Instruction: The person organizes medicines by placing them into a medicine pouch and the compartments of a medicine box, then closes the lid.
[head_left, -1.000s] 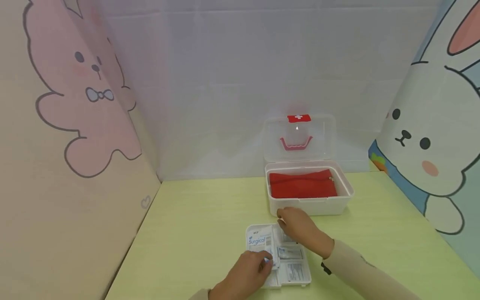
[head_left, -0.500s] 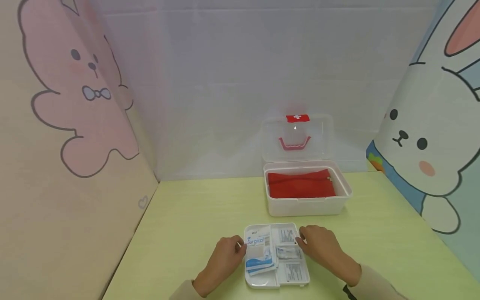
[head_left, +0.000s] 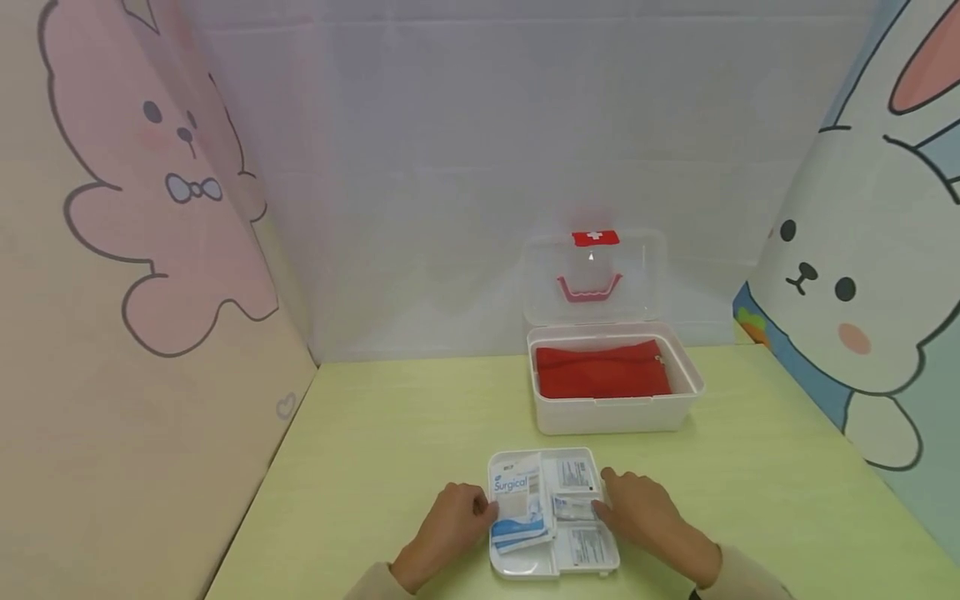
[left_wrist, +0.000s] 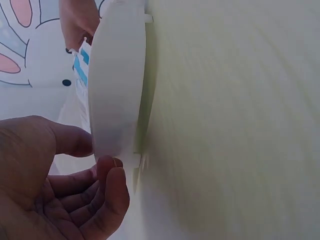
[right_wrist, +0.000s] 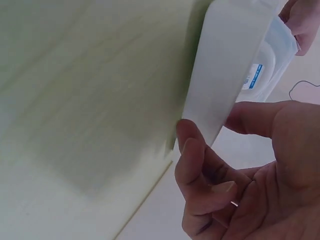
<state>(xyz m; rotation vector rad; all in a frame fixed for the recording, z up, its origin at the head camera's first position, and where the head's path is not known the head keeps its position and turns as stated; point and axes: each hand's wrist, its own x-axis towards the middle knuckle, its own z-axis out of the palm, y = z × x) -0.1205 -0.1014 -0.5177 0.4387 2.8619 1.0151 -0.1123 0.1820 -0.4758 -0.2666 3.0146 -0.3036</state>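
A shallow white plastic tray (head_left: 534, 567) with compartments lies on the table near the front. Its left part holds white-and-blue packets, the top one marked "Surgical" (head_left: 516, 500). Small printed sachets fill the right compartments, including a sachet (head_left: 587, 547) at the front. My left hand (head_left: 455, 523) grips the tray's left edge; the left wrist view shows thumb at the rim and fingertips low on the tray wall (left_wrist: 117, 85). On the opposite side, my right hand (head_left: 647, 510) holds the right edge, its thumb over the rim and fingers against the outer wall (right_wrist: 220, 75).
Behind the tray stands a white box (head_left: 615, 415) with a red zipped pouch (head_left: 600, 377) inside. Its clear lid (head_left: 641, 275), with a pink handle and red cross latch, is raised against the back curtain. Printed cloth walls flank the pale yellow table (head_left: 390, 433).
My left hand has left the packets for the tray's left edge. My right hand has come from the tray's far edge to its right edge, then slid slightly nearer.
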